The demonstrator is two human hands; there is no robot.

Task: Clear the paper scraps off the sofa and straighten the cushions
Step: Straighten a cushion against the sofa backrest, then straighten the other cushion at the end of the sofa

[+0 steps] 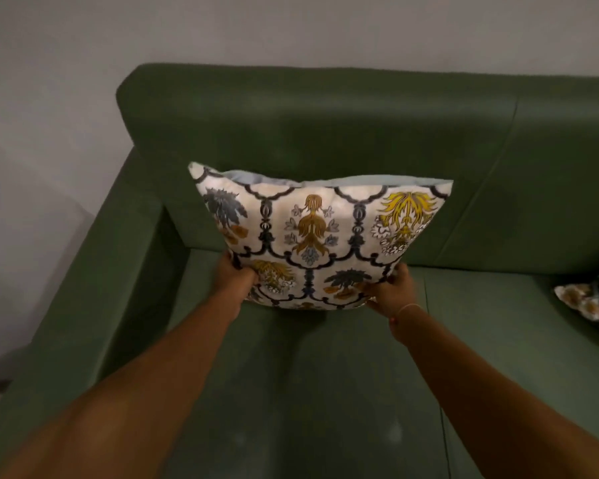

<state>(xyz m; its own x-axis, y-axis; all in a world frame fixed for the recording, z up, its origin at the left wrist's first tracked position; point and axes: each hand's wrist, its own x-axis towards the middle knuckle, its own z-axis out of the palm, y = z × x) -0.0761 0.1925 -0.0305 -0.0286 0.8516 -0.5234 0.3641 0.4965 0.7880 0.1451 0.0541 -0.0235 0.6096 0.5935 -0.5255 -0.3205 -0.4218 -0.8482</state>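
Note:
A white cushion [320, 233] with a dark lattice and yellow, brown and blue floral print stands upright on the seat of a green sofa [325, 119], leaning toward the backrest near the left armrest. My left hand [234, 280] grips its lower left corner. My right hand [393, 292] grips its lower right corner, and a thin bracelet circles that wrist. A second cushion [592, 302] of the same print lies flat at the right edge of the frame, partly cut off. No paper scraps show on the visible seat.
The sofa's left armrest [94, 281] runs along the left side, with a pale wall [49, 98] behind and beside it. A seam [433, 340] divides the seat cushions just right of my right hand.

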